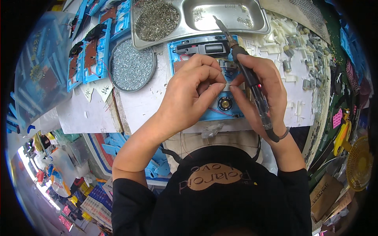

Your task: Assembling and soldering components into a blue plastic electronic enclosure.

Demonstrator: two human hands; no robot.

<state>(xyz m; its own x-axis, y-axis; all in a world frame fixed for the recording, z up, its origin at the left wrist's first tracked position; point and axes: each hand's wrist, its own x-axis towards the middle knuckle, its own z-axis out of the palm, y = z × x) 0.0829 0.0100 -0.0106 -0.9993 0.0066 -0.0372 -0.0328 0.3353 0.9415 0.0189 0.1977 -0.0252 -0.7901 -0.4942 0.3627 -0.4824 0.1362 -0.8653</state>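
Observation:
My left hand is closed in a pinch, its thumb and fingertips on a small pale piece too small to make out fully. My right hand grips a dark electric screwdriver, whose bit points up and away to the left. A fingertip of that hand also reaches the pale piece. Both hands are over a light-blue plastic housing lying on the white worktop. In it sit a round black part with a brass centre and a black panel. My fingers cover its middle.
A round dish of screws stands left of the housing. Behind lies a steel tray with small metal parts. White plastic pieces and grey motors are spread at the right. More blue housings with brown boards stack at the left beside a plastic bag.

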